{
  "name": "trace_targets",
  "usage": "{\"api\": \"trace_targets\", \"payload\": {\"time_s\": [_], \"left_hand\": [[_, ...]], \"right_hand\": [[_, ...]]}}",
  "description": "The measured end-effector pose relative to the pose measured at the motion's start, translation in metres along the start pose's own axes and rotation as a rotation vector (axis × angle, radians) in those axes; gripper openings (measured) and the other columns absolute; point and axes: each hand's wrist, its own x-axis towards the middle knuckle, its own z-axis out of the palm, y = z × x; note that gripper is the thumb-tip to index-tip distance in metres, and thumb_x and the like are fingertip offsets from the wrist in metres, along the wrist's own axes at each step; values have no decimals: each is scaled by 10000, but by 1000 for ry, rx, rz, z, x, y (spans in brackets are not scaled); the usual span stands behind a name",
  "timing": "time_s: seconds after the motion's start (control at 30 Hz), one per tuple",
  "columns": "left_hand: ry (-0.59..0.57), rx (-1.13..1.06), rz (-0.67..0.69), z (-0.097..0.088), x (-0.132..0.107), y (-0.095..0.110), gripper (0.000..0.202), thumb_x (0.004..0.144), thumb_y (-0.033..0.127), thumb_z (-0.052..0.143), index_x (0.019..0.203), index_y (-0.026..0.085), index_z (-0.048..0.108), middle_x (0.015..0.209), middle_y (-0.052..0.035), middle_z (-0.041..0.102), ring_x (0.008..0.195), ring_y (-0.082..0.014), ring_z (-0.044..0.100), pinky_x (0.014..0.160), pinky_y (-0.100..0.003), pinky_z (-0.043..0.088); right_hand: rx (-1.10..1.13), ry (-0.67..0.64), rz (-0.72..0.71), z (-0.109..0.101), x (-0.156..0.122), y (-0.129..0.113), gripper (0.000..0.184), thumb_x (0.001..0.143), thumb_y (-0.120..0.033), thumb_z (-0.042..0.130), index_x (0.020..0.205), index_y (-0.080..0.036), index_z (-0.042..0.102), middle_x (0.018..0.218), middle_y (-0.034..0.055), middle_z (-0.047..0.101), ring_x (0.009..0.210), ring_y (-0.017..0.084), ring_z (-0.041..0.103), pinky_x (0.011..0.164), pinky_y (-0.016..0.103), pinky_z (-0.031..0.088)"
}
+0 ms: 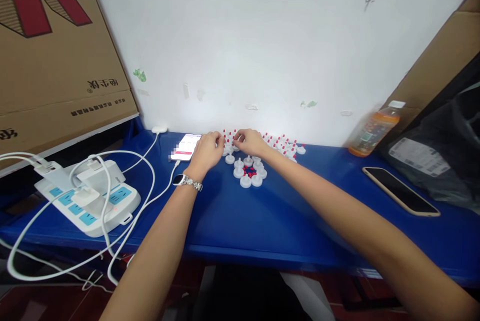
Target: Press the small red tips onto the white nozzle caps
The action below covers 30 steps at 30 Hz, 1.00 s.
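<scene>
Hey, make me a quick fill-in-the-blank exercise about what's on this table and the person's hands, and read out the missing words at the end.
1. The watch is worn on the person's ____ wrist.
2. Many of the white pieces beside the right hand are tipped in ____.
3. The tabletop under the person's arms is ____.
4. The cap on the drink bottle is ____.

Missing words: left; red; blue; white.
</scene>
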Motion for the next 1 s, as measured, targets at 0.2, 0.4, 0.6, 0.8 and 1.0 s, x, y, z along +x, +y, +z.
{"api": "trace_targets", "payload": {"time_s": [0.2, 0.4, 0.6, 0.8, 1.0], "left_hand": [[-18, 27, -26, 3, -1, -2, 210, 944, 279, 459, 888, 188, 640, 935, -105, 704, 874, -251, 628, 790, -380, 474], [-16, -40, -10, 3, -2, 3, 196, 946, 323, 490, 920, 196, 638, 937, -84, 684, 910, -247, 626, 799, -380, 475], [-10, -86, 85, 3, -9, 27, 205, 968, 365, 481, 923, 212, 609, 981, -69, 640, 961, -235, 612, 843, -375, 473], [-117, -185, 248, 11, -17, 53, 253, 997, 410, 435, 889, 212, 550, 918, -52, 625, 877, -205, 586, 797, -348, 463], [-186, -121, 332, 15, -21, 59, 247, 1033, 332, 314, 889, 220, 479, 873, -46, 580, 830, -205, 559, 773, -355, 445]], "right_hand": [[-101, -82, 8, 17, 14, 7, 207, 775, -384, 706, 910, -231, 739, 915, 45, 726, 963, 256, 638, 975, 473, 386], [150, 96, -55, -1, 2, 10, 98, 805, -266, 660, 840, -185, 703, 923, 46, 732, 897, 198, 650, 870, 343, 459], [487, 290, -35, -33, -44, 26, 176, 832, -339, 639, 893, -175, 662, 882, 52, 726, 762, 169, 656, 703, 288, 494], [516, 245, -97, -25, -82, 30, 195, 803, -313, 649, 948, -186, 675, 927, 39, 727, 778, 159, 636, 679, 275, 459], [512, 230, -168, -25, -94, 17, 198, 810, -234, 601, 1005, -205, 576, 946, 14, 709, 749, 138, 618, 669, 259, 453]]}}
